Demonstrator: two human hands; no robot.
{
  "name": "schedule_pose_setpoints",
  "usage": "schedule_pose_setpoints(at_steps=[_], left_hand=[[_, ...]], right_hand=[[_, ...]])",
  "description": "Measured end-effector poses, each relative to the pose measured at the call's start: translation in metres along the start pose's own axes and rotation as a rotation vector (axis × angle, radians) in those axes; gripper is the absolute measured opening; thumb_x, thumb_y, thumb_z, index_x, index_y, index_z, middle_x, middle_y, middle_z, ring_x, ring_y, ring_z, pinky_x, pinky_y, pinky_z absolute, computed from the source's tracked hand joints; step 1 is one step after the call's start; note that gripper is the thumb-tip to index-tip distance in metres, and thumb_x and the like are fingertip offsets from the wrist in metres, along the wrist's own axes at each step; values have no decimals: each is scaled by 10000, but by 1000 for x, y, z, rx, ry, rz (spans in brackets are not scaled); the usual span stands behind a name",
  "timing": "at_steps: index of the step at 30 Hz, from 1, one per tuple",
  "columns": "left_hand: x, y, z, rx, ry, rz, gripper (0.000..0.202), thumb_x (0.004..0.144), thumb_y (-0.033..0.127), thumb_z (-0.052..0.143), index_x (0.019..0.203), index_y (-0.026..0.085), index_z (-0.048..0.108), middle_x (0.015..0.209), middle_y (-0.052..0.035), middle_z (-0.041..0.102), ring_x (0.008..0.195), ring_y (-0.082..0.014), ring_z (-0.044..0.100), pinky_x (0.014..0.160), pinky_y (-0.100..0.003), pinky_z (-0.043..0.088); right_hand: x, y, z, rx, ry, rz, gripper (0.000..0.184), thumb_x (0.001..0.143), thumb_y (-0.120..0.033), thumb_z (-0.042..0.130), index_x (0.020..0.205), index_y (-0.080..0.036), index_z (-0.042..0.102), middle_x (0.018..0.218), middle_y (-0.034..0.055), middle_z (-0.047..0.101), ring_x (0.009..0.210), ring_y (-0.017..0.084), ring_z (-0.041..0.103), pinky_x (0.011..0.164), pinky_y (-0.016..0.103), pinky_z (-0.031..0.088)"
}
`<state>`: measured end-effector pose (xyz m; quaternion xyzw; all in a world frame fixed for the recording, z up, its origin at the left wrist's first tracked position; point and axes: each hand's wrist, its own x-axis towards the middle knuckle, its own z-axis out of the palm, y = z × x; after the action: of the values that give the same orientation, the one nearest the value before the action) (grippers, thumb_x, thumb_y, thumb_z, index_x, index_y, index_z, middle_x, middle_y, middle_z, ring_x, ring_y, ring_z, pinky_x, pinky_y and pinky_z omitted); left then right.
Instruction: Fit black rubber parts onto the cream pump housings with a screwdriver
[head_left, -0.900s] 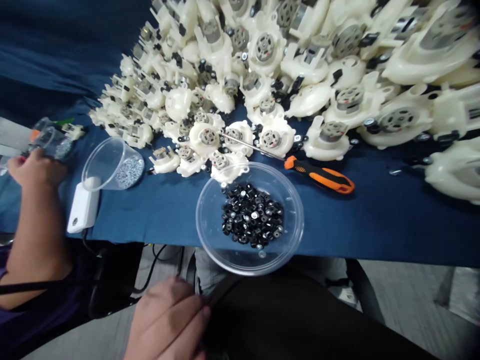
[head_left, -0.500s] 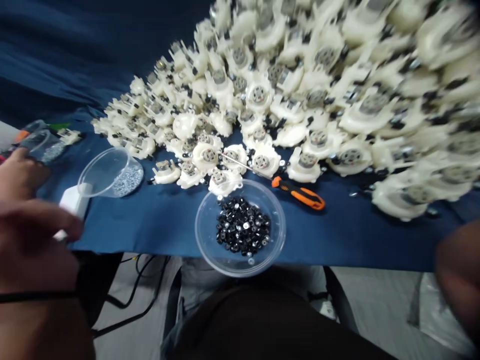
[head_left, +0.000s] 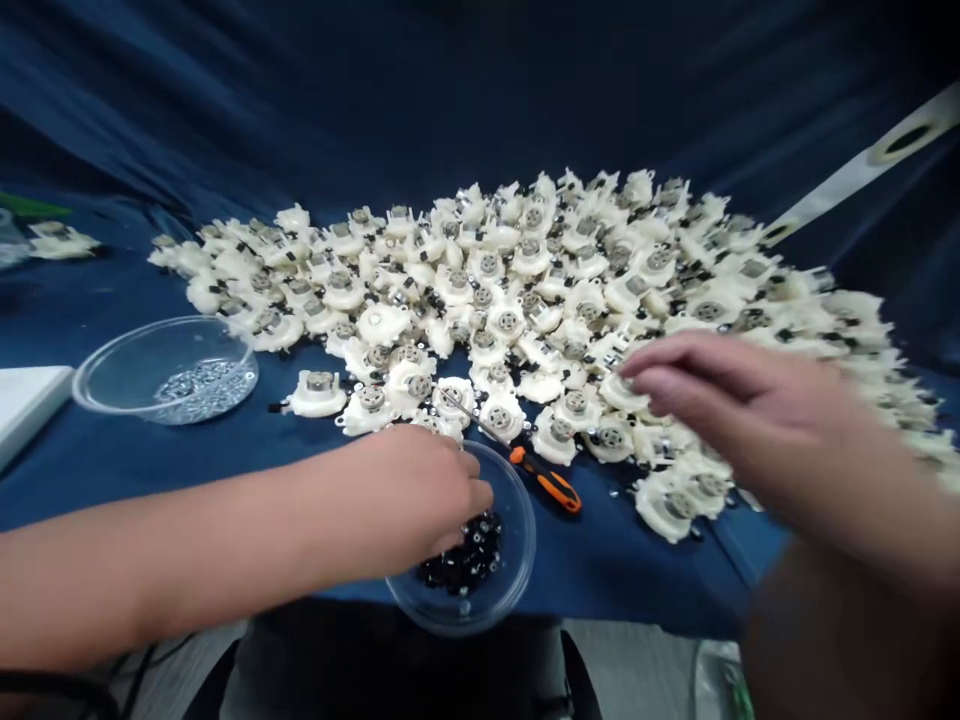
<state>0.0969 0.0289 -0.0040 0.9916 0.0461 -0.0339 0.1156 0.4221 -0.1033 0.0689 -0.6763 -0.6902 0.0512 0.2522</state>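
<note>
A: Where are the black parts (head_left: pixel 472 558)?
B: In the clear bowl (head_left: pixel 531 535), at 6 o'clock in our view. The bowl's mouth faces up; the parts lie jumbled, pointing every way, too many for us to count.
A: And our hands?
B: Our left hand (head_left: pixel 427 490) is over the bowl's 11 o'clock side, fingers curled down; we can't tell what they hold. Our right hand (head_left: pixel 757 420) is at the bowl's 2 o'clock, blurred, in front of the white units (head_left: pixel 506 320), fingers close together; we can't tell whether it grips anything.
A: How do those units run?
B: In one heap, long axis roughly 9 to 3 o'clock, too crowded to count.
A: What else do we count?
B: One screwdriver (head_left: pixel 553 488) beside the bowl at 2 o'clock, tip toward 10, handle toward 4. One tub (head_left: pixel 120 405) of silver screws (head_left: pixel 202 388) at 10 o'clock; one white block (head_left: pixel 30 400) just beside it.
</note>
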Motion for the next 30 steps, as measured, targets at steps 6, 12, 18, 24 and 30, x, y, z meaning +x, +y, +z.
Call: schedule_pose_setpoints(at_steps=[6, 12, 18, 24, 30], left_hand=[[3, 3, 18, 54, 22, 54, 185, 963, 251, 1055, 1055, 247, 895, 1050, -42, 860, 875, -285, 777, 792, -447, 476], [1, 0, 31, 75, 96, 74, 221, 945, 241, 1033, 1060, 254, 844, 1047, -35, 842, 870, -292, 758, 802, -465, 469], [1, -1, 36, -72, 105, 53, 149, 1005, 254, 969, 1078, 266, 840, 1088, -45, 848, 939, -310, 802, 821, -487, 506], [6, -5, 55, -82, 91, 17, 207, 985, 345, 990, 1029, 267, 804, 1126, -70, 861, 959, -335, 782, 907, -496, 550], [5, -3, 54, -97, 51, -1, 196, 987, 299, 945, 1043, 268, 759, 1166, -61, 870, 1006, -363, 795, 935, -533, 552]], right_hand=[[-1, 5, 66, -182, -346, 156, 368, 1206, -602, 677, 1196, -279, 852, 1160, 120, 859, 925, 267, 787, 744, 368, 550], [12, 6, 88, -248, -422, 88, 251, 1103, -453, 859, 1009, -242, 761, 1054, 86, 822, 867, 232, 712, 704, 356, 401], [7, -8, 95, -288, -438, 7, 226, 1086, -453, 935, 1118, -251, 839, 1087, 78, 852, 933, 254, 752, 751, 375, 432], [0, -15, 113, -351, -438, -21, 290, 1058, -446, 952, 977, -228, 779, 1008, 85, 812, 910, 258, 721, 710, 390, 333], [1, -13, 117, -303, -416, -23, 184, 1073, -305, 854, 954, -217, 744, 981, 70, 781, 858, 223, 644, 707, 388, 282]])
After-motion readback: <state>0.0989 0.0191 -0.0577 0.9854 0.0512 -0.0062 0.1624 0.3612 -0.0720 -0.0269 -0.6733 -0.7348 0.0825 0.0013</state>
